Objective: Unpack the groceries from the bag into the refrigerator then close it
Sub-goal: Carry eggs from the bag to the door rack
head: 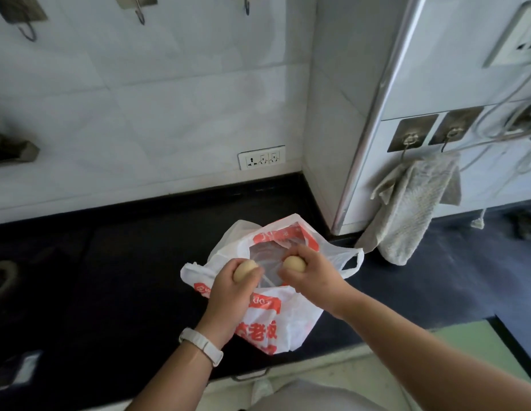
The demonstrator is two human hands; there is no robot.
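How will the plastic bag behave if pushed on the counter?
Probably floppy: the bag is thin crumpled film with slack handles. Likely light and slides on the smooth counter; left hand and right hand each hold an egg, not it.

Curled fingers (pixel 302 252) cover much of both eggs (pixel 245 269); the inside of the bag (pixel 291 315) is unclear.

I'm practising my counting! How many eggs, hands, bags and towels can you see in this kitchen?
Eggs: 2, the left egg and the right egg
Hands: 2, the left hand and the right hand, each holding one egg
Bags: 1, the white and red plastic bag
Towels: 1, the grey towel hanging by the wall
Total: 6
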